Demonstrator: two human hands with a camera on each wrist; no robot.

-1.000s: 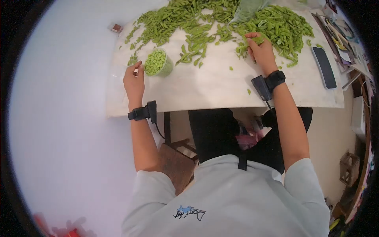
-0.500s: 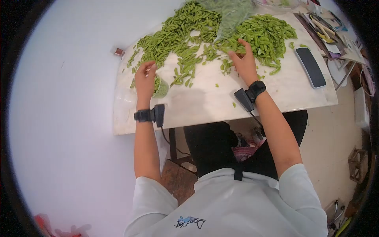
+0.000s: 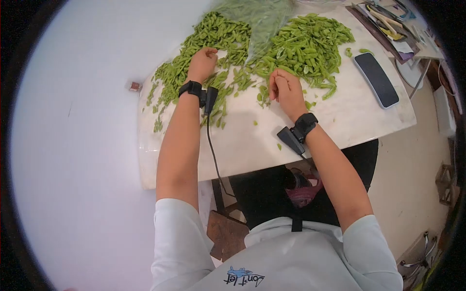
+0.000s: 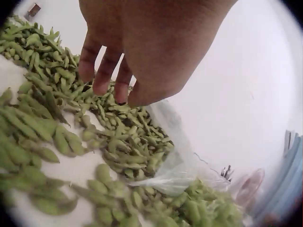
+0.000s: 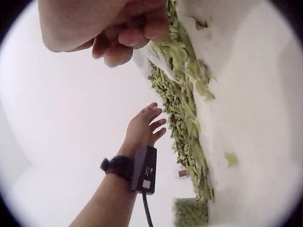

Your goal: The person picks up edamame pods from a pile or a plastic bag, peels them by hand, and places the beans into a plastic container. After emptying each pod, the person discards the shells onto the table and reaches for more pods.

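Pods (image 3: 310,43) heaped: left hand (image 3: 201,60) over them, fingers loose; right hand (image 3: 283,88) curled at heap's edge.

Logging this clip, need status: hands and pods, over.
Left hand open over edamame pods. Right hand curled at pile edge, contents unseen. Plastic bag lies across the pile.

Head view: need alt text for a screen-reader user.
Seen from above, a seated person reaches both hands to a heap of green pods on a white table: the left hand open-fingered over the pods, the right hand with curled fingers at the heap's near edge. A clear plastic bag lies on the heap; a dark phone lies at the right.
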